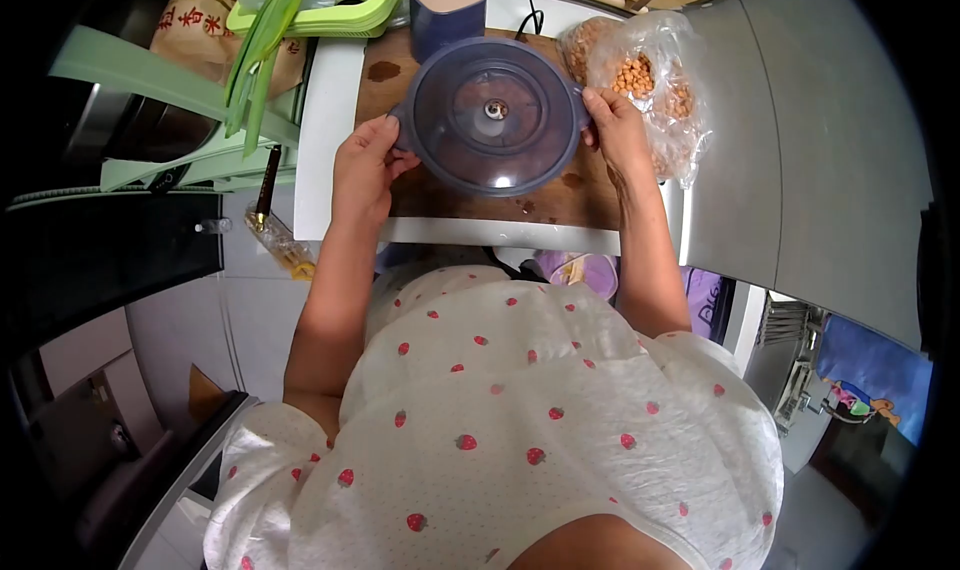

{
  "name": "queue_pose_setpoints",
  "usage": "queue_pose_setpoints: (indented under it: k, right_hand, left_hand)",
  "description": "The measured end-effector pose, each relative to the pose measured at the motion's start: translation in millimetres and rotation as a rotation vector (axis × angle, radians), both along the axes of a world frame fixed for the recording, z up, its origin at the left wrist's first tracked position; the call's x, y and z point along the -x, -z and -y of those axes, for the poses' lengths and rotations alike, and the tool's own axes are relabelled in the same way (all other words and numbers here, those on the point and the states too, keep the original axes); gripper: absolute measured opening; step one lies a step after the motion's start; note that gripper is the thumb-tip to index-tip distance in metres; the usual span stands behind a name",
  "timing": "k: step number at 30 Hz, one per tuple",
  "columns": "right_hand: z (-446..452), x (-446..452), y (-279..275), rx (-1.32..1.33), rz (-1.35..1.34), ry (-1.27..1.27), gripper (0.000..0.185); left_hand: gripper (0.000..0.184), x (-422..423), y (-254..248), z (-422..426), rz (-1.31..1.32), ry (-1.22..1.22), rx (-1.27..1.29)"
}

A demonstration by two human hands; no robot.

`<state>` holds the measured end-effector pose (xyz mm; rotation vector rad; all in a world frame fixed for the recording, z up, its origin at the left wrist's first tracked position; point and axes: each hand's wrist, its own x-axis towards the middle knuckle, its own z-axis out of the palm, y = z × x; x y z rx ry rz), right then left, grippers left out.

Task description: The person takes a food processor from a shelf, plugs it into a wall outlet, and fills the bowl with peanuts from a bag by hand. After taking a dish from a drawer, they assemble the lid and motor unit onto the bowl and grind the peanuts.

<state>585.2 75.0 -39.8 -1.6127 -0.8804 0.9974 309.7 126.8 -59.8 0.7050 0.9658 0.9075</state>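
Note:
A round, dark translucent lid or bowl [495, 155] with two side handles is held over the wooden board [440, 205]. Its centre shows a small metal fitting. My left hand [368, 165] grips the handle on the left, thumb on top. On the opposite side, my right hand [612, 130] pinches the other handle. Just behind the round piece stands a dark blue-grey appliance [445, 30] with a beige top. What lies beneath the round piece is hidden.
Clear plastic bags [675, 135] with orange-brown pieces lie at the right. At the back left, green leaves [265, 55] hang over a light green basket [330, 22]. A black cable [531, 15] is at the back. The white table edge [500, 234] is nearest my body.

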Motion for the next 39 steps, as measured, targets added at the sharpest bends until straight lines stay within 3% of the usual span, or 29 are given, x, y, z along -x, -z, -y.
queue_pose_setpoints:
  k: [5, 10, 14, 16, 17, 19, 20, 22, 24, 28, 39]
  right_hand:
    - [8.3, 1.2, 4.6, -0.011, -0.104, 0.011, 0.023]
    - [23.6, 14.5, 2.7, 0.022, -0.155, 0.086, 0.023]
    - [26.0, 10.6, 5.4, 0.06, -0.211, 0.085, 0.021]
    - [26.7, 17.9, 6.5, -0.118, 0.608, 0.142, 0.024]
    - [25.9, 23.6, 2.4, -0.118, 0.608, 0.145, 0.024]
    - [23.9, 35.0, -13.7, -0.355, 0.874, 0.135, 0.036]
    - [24.4, 36.4, -18.5, -0.35, 0.962, -0.019, 0.044]
    - [26.4, 46.8, -25.8, -0.34, 0.934, -0.096, 0.05]
    - [26.7, 48.2, -24.8, -0.274, 0.872, -0.219, 0.062]
    - [21.3, 46.4, -19.6, -0.217, 0.956, -0.263, 0.06]
    - [12.7, 42.0, -0.9, -0.245, 0.978, -0.225, 0.057]
  left_hand:
    - [0.019, -4.9, -9.1, 9.1, 0.095, -0.056, 0.015]
    - [0.015, 0.3, 4.1, -9.6, -0.01, 0.003, -0.092]
    - [0.016, -1.4, -3.9, -12.7, -0.026, -0.026, -0.002]
    - [0.022, -2.1, -9.7, -8.6, -0.094, -0.029, -0.073]
    - [0.022, -4.6, -7.6, -8.2, -0.094, -0.027, -0.074]
    - [0.038, -13.7, -6.2, -7.1, -0.375, -0.196, -0.442]
    - [0.038, -14.9, -11.1, -5.2, -0.375, -0.193, -0.44]
    - [0.059, -12.9, -28.4, 0.5, -0.778, 0.104, -0.961]
    - [0.067, -15.1, -38.6, 4.0, -0.837, 0.177, -1.011]
    - [0.08, -17.1, -29.9, 2.8, -0.994, 0.342, -1.058]
    - [0.075, -24.3, -22.7, 4.1, -1.0, 0.272, -1.053]
